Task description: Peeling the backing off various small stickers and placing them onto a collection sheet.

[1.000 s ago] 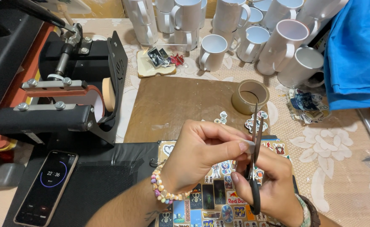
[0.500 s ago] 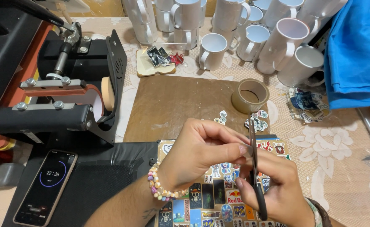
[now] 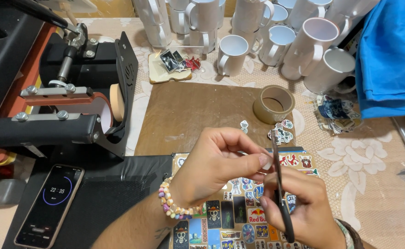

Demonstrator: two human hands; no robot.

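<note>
— What are the person's hands doing?

— The right hand [image 3: 304, 207] is closed around the black handles of a pair of scissors [image 3: 280, 184], blades pointing away toward the far edge of the surface. The left hand [image 3: 216, 166], with a bead bracelet [image 3: 172, 205] on its wrist, has its fingers curled and its fingertips pinched together right at the blades; whatever small piece it grips is hidden by the fingers.

— And what lies under them?

— A sticker sheet [image 3: 230, 221] printed with many small colourful figures, at the near edge of the surface, partly covered by both hands. A few cut-out stickers [image 3: 281, 131] lie just beyond it, beside a roll of brown tape [image 3: 273, 103].

— What else is about?

— A brown mat [image 3: 188, 115] in the middle of the surface, a cluster of white mugs [image 3: 258, 32] along the far edge, a black mug press [image 3: 69, 101] at the left edge, and a phone [image 3: 50, 203] showing a round timer near the front left corner. Blue cloth [image 3: 391, 55] sits at the far right corner.
</note>
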